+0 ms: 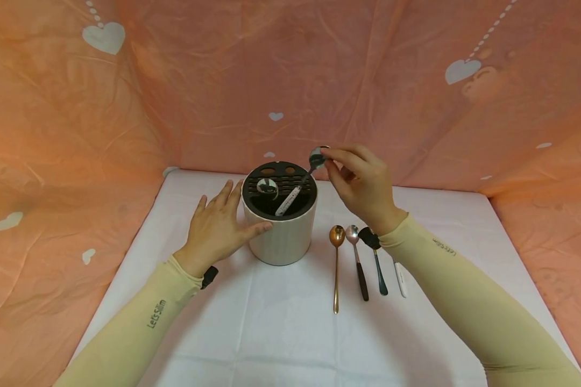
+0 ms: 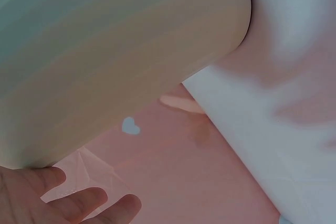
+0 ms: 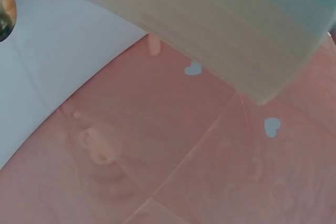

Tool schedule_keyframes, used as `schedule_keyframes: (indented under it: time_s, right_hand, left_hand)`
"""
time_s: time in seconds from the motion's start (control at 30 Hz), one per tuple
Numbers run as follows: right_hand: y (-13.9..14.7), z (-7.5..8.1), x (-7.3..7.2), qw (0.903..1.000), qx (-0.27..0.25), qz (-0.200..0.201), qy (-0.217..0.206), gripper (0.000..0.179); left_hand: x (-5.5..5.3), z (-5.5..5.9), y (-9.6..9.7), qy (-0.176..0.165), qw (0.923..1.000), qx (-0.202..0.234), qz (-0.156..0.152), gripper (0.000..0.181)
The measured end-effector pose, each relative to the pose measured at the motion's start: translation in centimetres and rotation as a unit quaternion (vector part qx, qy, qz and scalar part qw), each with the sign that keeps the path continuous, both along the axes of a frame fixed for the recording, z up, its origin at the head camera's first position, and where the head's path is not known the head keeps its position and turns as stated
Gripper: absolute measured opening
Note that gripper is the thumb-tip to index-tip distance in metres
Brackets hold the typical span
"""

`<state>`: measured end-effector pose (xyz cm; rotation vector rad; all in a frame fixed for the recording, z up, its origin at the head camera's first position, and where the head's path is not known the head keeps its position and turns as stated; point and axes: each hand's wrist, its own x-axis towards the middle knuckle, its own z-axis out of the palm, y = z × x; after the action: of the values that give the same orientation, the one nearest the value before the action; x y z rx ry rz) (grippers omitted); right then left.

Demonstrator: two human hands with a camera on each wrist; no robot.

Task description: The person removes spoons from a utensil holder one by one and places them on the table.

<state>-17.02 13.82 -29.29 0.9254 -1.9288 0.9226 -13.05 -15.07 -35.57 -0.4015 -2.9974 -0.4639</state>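
Note:
A white cylindrical utensil holder (image 1: 280, 244) with a slotted black top (image 1: 259, 207) stands on the table. My left hand (image 1: 218, 223) rests against its left side, fingers spread and fairly straight; the left wrist view shows some fingertips (image 2: 52, 176) at its rim. Above the top's right edge, my right hand (image 1: 365, 183) pinches a spoon (image 1: 288, 201) by its shiny bowl. That spoon slants down to the left, its white patterned handle over the black top; whether the handle's end has entered an opening I cannot tell. Another spoon's round bowl (image 1: 267, 186) shows above the top.
Right of the holder lie a gold spoon (image 1: 336, 269), a pinkish spoon with a dark handle (image 1: 361, 277), a dark green-handled utensil (image 1: 381, 277) and a white-handled one (image 1: 401, 279), the last two partly hidden by my right wrist. Orange-pink cloth (image 1: 319, 70) surrounds the white table (image 1: 271, 333).

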Motion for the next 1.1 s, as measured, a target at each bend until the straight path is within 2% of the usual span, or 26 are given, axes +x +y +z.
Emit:
schedule_keyframes:
  time_s: [0.2,0.37,0.53,0.73,0.87,0.97,1.1]
  right_hand:
    - [0.7,1.0,-0.3,0.9967,-0.08,-0.001,-0.015,0.023]
    - [1.5,2.3,-0.5,0.9888,-0.146,0.0,-0.03,0.021]
    - [3.3,3.1,-0.4,0.9824,-0.171,-0.015,-0.073,0.021]
    - [5.5,3.4,1.0,0.9782,-0.15,-0.028,-0.141,0.018]
    - [7.6,2.5,1.6,0.9741,-0.109,-0.055,-0.191,0.018]
    - [9.9,1.0,1.4,0.9659,-0.066,-0.074,-0.239,0.02]
    - [12.5,-0.6,1.5,0.9483,-0.003,-0.104,-0.3,0.021]
  left_hand:
    - [0.0,0.0,-0.1,0.0,1.0,-0.004,0.0,0.119]
    - [0.0,0.0,-0.2,0.002,1.0,-0.002,-0.001,0.118]
    - [0.0,0.0,-0.3,-0.003,1.0,0.001,0.001,0.118]
    - [0.0,0.0,-0.3,-0.005,1.0,0.003,0.002,0.119]
    - [0.1,-0.1,-0.2,-0.004,1.0,0.005,0.003,0.119]
    - [0.1,-0.1,-0.1,-0.004,1.0,0.004,0.003,0.118]
    - [0.1,-0.2,-0.1,-0.002,1.0,0.003,0.002,0.118]
